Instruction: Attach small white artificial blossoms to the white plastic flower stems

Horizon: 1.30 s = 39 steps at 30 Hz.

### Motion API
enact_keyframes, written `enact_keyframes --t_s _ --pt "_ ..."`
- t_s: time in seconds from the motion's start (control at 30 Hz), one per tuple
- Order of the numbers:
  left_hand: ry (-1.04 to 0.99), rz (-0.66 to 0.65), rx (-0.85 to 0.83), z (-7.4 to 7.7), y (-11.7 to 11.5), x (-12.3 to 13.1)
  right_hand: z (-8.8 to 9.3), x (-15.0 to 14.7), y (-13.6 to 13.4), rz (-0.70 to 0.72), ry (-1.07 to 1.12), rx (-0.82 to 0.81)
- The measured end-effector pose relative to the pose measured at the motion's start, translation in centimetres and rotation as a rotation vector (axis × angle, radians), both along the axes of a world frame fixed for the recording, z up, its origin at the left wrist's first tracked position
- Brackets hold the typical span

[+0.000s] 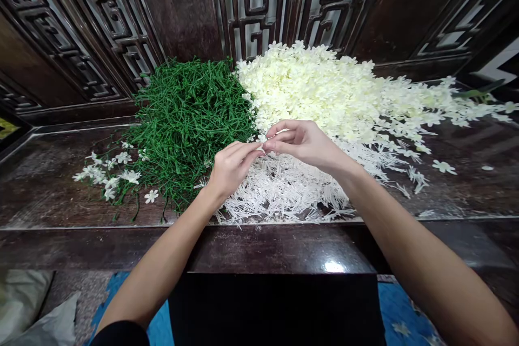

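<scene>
Item: small white flower piece [261, 139], artificial, being pinched between the fingertips of both hands over the middle of the dark wooden table [284, 251]. The left hand [232, 166] is closing thumb and forefinger on it from the left; the right hand [302, 141] is meeting it from the right with thumb and first fingers drawn together, the remaining fingers curled loosely above. The piece is mostly hidden by the fingertips, so whether it is a petal, a stamen or both together cannot be told.

Handling, as judged: the piece is looking very light, thin and pliable, likely soft plastic or fabric; it is probably needing only a fingertip pinch at its centre or short stem, since a grip on the petal edge may be creasing it. It may be slipping easily from dry fingers.

Surrounding stock:
- Heap of cream petals [324, 86], lying behind and to the right of the hands, spilling toward the table's right edge.
- Pile of white stamen sprigs [284, 189], lying directly beneath the hands, spiky and fine.
- Mound of green stems [190, 119], lying to the left, wiry and tangled.
- Finished flower sprigs [109, 173], lying at far left beside the green mound, white blooms on green stalks.
- Carved dark wood panelling [251, 5], standing behind the table.
</scene>
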<state>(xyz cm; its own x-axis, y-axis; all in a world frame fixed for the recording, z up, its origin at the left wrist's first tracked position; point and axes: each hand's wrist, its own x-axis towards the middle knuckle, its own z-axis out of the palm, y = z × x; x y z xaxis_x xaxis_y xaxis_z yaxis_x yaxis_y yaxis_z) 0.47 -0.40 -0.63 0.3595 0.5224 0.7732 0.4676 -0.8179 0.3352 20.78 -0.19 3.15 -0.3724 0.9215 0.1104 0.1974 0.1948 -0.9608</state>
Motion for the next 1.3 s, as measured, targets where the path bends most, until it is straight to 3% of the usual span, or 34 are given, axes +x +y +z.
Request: enact_keyframes --t_s 0.1,0.23,0.4,0.6,0.73,0.9,1.3 --pt "-0.113 0.028 -0.135 0.3 -0.1 0.2 0.2 0.6 0.2 0.024 -0.250 0.082" --pt "-0.332 0.044 -0.532 0.6 0.0 0.4 -0.5 0.0 0.0 0.120 -0.497 0.073" --pt "-0.545 -0.028 -0.844 0.7 0.5 0.3 -1.6 -1.2 -0.2 0.116 -0.564 0.148" --pt "-0.648 -0.143 -1.086 1.4 0.2 0.1 -0.2 -0.5 -0.1 0.065 -0.484 0.066" --pt "-0.656 -0.146 -1.115 1.8 0.0 0.2 0.2 0.0 -0.1 0.078 -0.510 0.055" --pt "-0.663 -0.170 -1.135 1.6 0.1 0.2 -0.6 -0.5 -0.2 0.164 -0.630 0.144" --pt "-0.615 -0.188 -1.124 1.0 0.4 0.1 -0.1 0.4 0.2 0.062 -0.565 0.199"
